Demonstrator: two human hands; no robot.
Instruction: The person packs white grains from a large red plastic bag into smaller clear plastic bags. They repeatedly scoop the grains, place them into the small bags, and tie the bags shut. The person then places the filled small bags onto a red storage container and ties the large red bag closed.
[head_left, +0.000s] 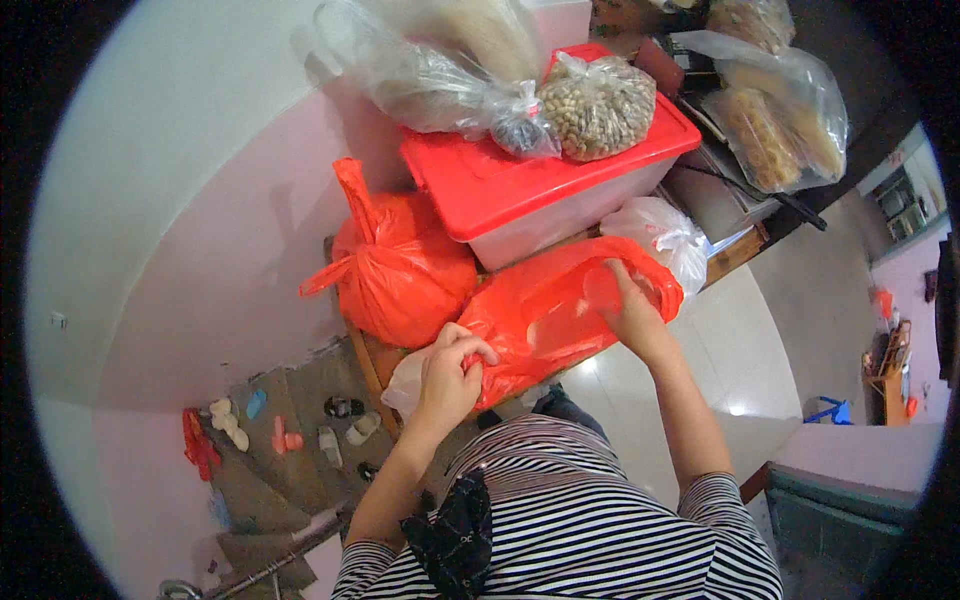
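A red plastic bag (555, 315) lies spread along the near side of a wooden table, its loose mouth towards the right. My left hand (454, 367) pinches the bag's gathered left end between bent fingers. At the mouth is my right hand (634, 311), one digit extended and the others partly hidden by red film; whether it grips the plastic is unclear. A full, knotted red bag (409, 266) stands beside the spread one, to its left. Beneath my left hand shows part of a white plastic bag (407, 384).
Behind the bags stands a clear storage box with a red lid (480, 195), bearing a bag of peanuts (598, 109) and other clear bags (435, 86). A tied white bag (664, 240) sits at right. Slippers (364, 427) lie on stairs below left, near a metal handrail (262, 571).
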